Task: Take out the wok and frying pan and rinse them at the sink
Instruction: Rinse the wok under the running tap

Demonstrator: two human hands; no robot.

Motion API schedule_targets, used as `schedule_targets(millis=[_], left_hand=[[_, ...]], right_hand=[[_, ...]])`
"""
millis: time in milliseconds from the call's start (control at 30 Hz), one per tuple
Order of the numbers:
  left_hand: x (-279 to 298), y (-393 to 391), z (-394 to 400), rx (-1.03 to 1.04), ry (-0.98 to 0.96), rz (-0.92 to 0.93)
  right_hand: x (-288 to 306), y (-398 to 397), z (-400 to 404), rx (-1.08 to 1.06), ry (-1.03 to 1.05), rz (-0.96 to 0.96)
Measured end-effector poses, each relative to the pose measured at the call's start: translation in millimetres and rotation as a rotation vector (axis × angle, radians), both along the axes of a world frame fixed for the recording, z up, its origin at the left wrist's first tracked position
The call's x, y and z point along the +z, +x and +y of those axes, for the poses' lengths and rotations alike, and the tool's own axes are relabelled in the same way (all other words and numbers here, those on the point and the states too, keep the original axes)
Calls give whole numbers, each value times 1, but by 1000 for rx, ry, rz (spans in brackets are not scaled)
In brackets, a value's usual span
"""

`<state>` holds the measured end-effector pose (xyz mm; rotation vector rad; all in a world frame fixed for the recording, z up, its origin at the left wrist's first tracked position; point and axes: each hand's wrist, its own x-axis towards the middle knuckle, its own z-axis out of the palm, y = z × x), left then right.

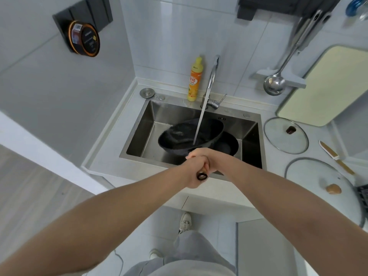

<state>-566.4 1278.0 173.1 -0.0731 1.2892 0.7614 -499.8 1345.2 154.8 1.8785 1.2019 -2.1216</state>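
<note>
Table (111,156), white, runs across the centre and right of frame, steel sink (151,124) set into it mid-frame. Wok (189,134), dark, held tilted over the sink, mouth facing upper left, water stream (199,124) from the tap (212,76) landing inside it. Frying pan (229,146), also dark, lies in the sink just right of and under the wok, partly hidden by it.

Both hands clamped on the wok handle (202,176) at the sink's near edge, centre frame: left hand (196,170) wrapped round the handle near its end, right hand (211,159) gripping just ahead of it, the two touching. Handle end sticks out below the left hand.

Board (326,84), pale, leans at right of frame. Two glass lids flat on the table right of the sink: big lid (322,176) at lower right, small lid (285,135) above it. Knife (336,157) between them, further right. Ladle (273,83) hangs on the wall upper right. Yellow soap bottle (194,80) stands behind the sink, left of the tap. Round tin (84,37) on a wall rack, upper left.
</note>
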Motion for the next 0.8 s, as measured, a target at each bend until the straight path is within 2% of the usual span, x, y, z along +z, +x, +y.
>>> schedule_targets(millis=[67, 133, 233, 400, 600, 733, 800], left_hand=[[-7, 6, -8, 29, 29, -78], [-21, 11, -15, -15, 39, -76], [-39, 19, -20, -85, 117, -16], [-49, 12, -27, -184, 199, 55], [-40, 5, -20, -167, 265, 77], [-22, 5, 3, -154, 244, 181], [-12, 2, 14, -135, 206, 151]], right_hand=[[-5, 3, -2, 14, -5, -40], [-16, 10, -4, -3, 66, -78], [-33, 19, -8, -87, 75, 39], [-52, 18, -13, -95, 113, 167], [-53, 16, -7, -122, 17, 394], [-36, 13, 4, -196, -36, 381], [-23, 9, 10, -161, -73, 305]])
